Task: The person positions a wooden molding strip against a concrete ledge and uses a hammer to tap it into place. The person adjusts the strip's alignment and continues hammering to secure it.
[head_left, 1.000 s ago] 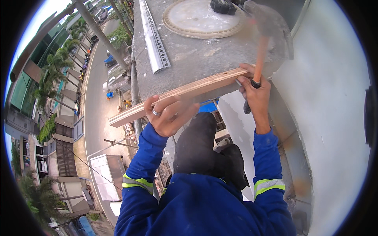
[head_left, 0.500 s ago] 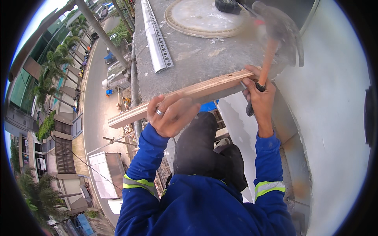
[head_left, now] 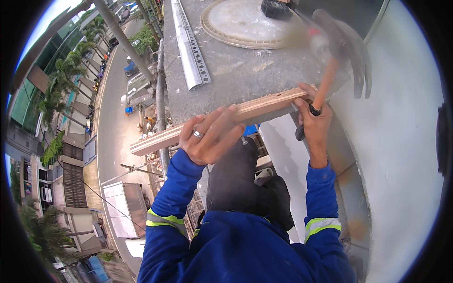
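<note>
A plywood strip (head_left: 264, 104) lies slantwise along the near edge of the concrete ledge. My left hand (head_left: 210, 137), wearing a ring, grips its left part, thumb side toward me and fingers over the top. A nail (head_left: 244, 140) shows just below those fingertips; whether they hold it or it sits in the wood, I cannot tell. My right hand (head_left: 315, 125) is closed on a claw hammer (head_left: 325, 85) by its orange handle, head pointing up and away. Its fingers also touch the strip's right end, and a thin metal piece (head_left: 295, 106) like a nail shows by the thumb.
On the ledge (head_left: 231, 78) lie a perforated metal trim (head_left: 192, 56), a round pale lid (head_left: 250, 21) and a black tape measure (head_left: 276, 8). A white wall (head_left: 401, 141) rises at right. Scaffold pipes (head_left: 161, 89) stand at left, with a street (head_left: 111, 94) far below.
My left hand's fingers have lifted and spread a little, and a nail now shows beneath them. The hammer's head has swung slightly to the right and nearer.
</note>
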Tool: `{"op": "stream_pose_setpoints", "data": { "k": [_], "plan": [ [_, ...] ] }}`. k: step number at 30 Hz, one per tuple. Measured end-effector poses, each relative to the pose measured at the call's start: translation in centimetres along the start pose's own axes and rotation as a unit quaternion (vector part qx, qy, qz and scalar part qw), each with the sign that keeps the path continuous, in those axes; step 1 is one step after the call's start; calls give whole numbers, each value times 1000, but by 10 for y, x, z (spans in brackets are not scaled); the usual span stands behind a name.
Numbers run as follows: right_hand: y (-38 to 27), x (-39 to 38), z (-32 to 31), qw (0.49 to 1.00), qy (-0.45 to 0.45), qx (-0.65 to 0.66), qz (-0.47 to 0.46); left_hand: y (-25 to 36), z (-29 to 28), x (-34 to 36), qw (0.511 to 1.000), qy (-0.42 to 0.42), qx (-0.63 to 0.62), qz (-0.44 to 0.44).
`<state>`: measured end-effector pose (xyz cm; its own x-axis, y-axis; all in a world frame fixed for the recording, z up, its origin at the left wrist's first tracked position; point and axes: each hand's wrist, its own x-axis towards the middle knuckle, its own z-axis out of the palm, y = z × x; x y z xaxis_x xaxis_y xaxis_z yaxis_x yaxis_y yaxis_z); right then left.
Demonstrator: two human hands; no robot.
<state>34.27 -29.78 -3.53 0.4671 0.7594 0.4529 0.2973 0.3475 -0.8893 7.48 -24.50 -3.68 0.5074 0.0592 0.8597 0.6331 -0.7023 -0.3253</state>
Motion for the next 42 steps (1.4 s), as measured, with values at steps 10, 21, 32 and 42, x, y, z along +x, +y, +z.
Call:
{"op": "stream_pose_setpoints", "data": {
  "k": [10,21,32,42],
  "plan": [
    [15,-69,-39,994,-14,88,-67,-1,1,2,1000,7,7,10],
    [73,-196,-1,989,-118,87,27,-2,0,1,999,-22,20,13],
    [55,-193,18,988,-142,31,-53,-2,4,1,998,-6,52,22],
    [68,-188,26,984,-155,58,-59,-2,4,1,998,-1,57,27]
  ]
}}
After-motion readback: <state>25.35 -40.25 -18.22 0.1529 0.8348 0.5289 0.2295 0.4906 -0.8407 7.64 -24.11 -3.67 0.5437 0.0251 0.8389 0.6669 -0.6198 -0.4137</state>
